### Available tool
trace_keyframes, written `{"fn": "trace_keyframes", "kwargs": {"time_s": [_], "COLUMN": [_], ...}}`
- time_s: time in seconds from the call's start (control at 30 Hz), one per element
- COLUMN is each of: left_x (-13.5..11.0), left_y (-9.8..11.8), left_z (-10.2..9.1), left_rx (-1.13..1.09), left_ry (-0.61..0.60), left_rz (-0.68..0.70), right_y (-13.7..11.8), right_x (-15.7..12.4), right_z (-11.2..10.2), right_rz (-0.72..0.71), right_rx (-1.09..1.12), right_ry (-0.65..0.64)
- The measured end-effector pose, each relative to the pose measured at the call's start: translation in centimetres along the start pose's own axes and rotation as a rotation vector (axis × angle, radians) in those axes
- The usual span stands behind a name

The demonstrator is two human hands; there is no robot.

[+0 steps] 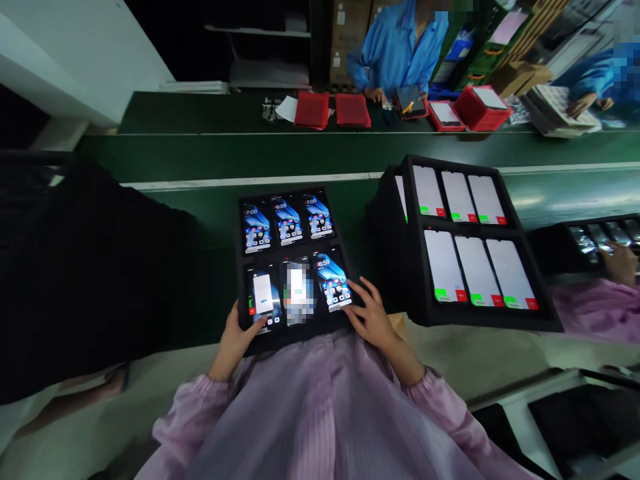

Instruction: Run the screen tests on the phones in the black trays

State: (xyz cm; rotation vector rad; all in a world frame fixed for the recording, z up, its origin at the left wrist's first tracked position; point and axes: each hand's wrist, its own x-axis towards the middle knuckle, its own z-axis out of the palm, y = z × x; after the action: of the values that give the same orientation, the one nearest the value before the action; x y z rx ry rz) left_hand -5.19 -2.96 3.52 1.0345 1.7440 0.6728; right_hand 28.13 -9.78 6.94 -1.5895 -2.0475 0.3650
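In front of me a black tray [280,259] lies on the green bench, holding several lit smartphones in two rows. My left hand [238,340] grips the tray's near left edge, and its thumb reaches over the lower part of the near-left phone [262,293], which shows a white pop-up. Its other fingers are partly hidden by the tray side. My right hand [373,317] is open at the tray's right edge, fingers spread, its fingertips at the near-right phone [332,280] with a blue home screen. Between these two is a phone whose screen [299,293] is blurred out.
To the right stands a stack of black trays [417,267] with white-screened phones. Dark cloth-like material [100,267] fills the left. Beyond the bench, red trays [313,110] lie near a person in a blue shirt [395,50]. A pink-sleeved person's hand [620,260] is at far right.
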Motion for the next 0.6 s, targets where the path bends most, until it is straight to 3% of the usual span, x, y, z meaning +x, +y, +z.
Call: {"fn": "trace_keyframes", "kwargs": {"time_s": [0.13, 0.4, 0.6], "left_x": [-0.1, 0.5, 1.1], "left_y": [1.4, 2.9, 2.9], "left_z": [-0.1, 0.2, 0.9], "left_rx": [-0.120, -0.168, -0.173], "left_ry": [0.054, 0.118, 0.157], "left_rz": [-0.045, -0.043, -0.075], "right_y": [0.2, 0.0, -0.7], "right_x": [0.6, 2.0, 3.6], "right_z": [0.8, 1.4, 2.5], "right_rz": [0.085, 0.097, 0.096], "right_rx": [-0.019, 0.005, -0.081], "right_ry": [0.093, 0.191, 0.068]}}
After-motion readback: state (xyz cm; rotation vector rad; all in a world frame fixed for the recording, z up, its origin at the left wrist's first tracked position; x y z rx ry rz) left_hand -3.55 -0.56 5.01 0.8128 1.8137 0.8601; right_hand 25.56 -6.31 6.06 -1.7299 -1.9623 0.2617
